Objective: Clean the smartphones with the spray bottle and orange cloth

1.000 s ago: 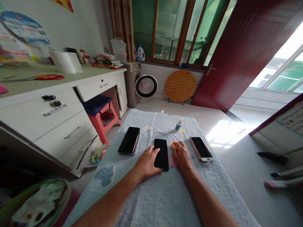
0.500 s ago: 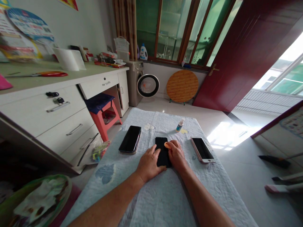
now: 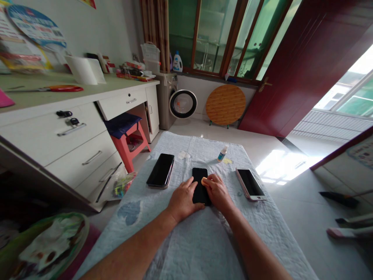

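Observation:
A black smartphone [image 3: 199, 194] lies flat on the cloth, screen up. My left hand [image 3: 183, 196] grips it along its left side, with the thumb at the near end. Pinched in my right hand [image 3: 217, 190] is a small orange sponge pad [image 3: 204, 181], pressed on the right part of the screen; its underside is hidden. To the left rest dark phones [image 3: 161, 171], seemingly stacked. A white-framed phone [image 3: 251, 184] in a pinkish case lies to the right. Beyond the middle phone stands a small spray bottle [image 3: 222, 154] with a blue label.
A pale blue quilted cloth [image 3: 186, 241] covers the table. On the left are a white desk [image 3: 84, 144], a red stool [image 3: 128, 149] and a waste bin [image 3: 84, 237]. Farther back are an open-doored washing machine [image 3: 166, 101] and a round wooden tabletop [image 3: 225, 104].
The orange pad and my right hand have shifted slightly left on the screen. My left hand keeps its hold on the phone. The view has tilted a little.

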Available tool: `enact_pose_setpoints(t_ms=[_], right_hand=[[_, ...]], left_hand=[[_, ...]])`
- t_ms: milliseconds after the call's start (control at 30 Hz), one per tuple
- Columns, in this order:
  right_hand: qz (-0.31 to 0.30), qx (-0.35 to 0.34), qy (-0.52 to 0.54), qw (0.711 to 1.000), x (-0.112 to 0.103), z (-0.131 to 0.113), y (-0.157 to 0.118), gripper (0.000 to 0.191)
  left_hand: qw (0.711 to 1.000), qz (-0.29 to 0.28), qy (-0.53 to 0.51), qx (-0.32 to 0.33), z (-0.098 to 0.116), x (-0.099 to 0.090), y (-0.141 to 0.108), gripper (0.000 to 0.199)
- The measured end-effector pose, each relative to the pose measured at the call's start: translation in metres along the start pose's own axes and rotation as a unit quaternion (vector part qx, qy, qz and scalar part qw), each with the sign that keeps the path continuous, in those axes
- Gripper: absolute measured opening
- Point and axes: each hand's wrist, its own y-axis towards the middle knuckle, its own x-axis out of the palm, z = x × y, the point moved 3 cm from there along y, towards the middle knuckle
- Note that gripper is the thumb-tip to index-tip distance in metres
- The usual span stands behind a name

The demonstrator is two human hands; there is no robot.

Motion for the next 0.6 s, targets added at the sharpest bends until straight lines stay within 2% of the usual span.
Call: enact_pose_setpoints(t_ms=[100,233,400,500,600], right_hand=[[-0.047,-0.025,0.023,0.998,-0.008,-0.005,-0.004,0.022],[-0.157,-0.071,0.09,0.981,-0.022,-0.018,-0.009,0.022],[-0.246,-0.07,0.156,0.954,-0.036,-0.023,-0.012,0.023],[-0.25,-0.052,0.171,0.952,-0.033,-0.017,-0.011,0.025],[-0.183,-0.006,0.147,0.972,-0.025,-0.007,-0.007,0.026]], left_hand=[[1.0,-0.002,0.003,-0.002,-0.002,0.002,0.0,0.085],[1.0,-0.002,-0.001,0.0,-0.002,0.001,0.001,0.084],[1.0,-0.01,-0.007,-0.001,0.0,-0.002,0.001,0.086],[1.0,-0.018,-0.001,-0.001,0.0,-0.003,0.001,0.087],[1.0,-0.026,0.012,0.006,-0.001,-0.003,0.001,0.087]])
